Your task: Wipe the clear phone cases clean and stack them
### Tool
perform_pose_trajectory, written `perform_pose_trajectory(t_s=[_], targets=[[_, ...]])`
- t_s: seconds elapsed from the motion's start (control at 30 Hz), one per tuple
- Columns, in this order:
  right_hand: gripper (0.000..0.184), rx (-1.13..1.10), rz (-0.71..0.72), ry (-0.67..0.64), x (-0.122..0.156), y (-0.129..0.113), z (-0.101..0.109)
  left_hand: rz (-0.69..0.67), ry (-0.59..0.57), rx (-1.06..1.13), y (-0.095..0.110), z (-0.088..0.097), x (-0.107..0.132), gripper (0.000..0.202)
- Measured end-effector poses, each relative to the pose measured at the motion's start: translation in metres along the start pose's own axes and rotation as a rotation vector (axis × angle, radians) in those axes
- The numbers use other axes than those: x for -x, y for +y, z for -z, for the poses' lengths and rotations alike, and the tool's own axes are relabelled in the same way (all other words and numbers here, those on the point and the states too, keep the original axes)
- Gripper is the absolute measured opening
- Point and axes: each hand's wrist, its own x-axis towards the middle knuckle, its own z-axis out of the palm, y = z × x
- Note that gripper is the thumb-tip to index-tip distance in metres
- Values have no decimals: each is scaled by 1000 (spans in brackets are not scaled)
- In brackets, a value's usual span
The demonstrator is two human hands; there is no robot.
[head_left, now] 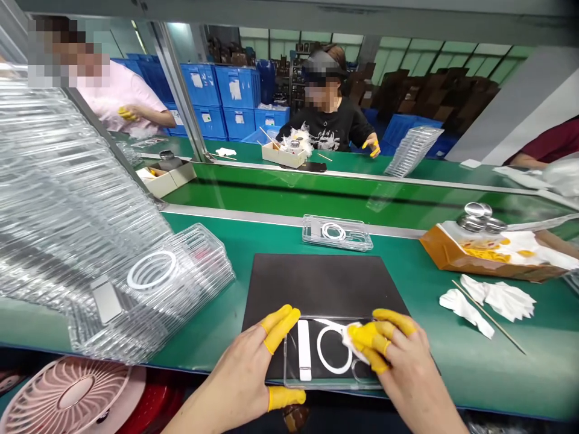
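Note:
A clear phone case point(312, 378) with a white ring point(322, 361) and a white bar point(304, 349) lies at the front of the black mat. My left hand point(253, 361) grips its left end, yellow finger cots on the fingertips, thumb at the near edge and fingers at the far side. Pinched in my right hand point(398, 352), also in yellow finger cots, is a white wipe point(355, 342), pressed to the case right of the ring. My right fingers cover the case's right end.
Tall stacks of clear cases point(181, 283) stand at left. Another case point(337, 234) lies behind the black mat point(316, 280). At right are a cardboard box point(446, 253) with metal-topped bottles, crumpled wipes point(506, 298) and a thin stick point(491, 318). Co-workers point(332, 120) sit across the green bench.

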Motion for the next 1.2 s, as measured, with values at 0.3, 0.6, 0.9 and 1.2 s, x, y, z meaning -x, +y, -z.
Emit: perform_pose_trajectory(t_s=[0.3,0.6,0.9,1.2], targets=[[22,-122,27,32,-12,-18,-8,32,-40,44,-2,0,2,109],[25,-154,56,68,-39,-56,-42,-23,-4,35,0,-1,0,101],[29,-389,318,-205,-49,-38,-35,18,-19,88,0,-1,-2,101],[20,-312,615,-462,-65,-38,-15,62,-29,139,0,-1,-4,112]])
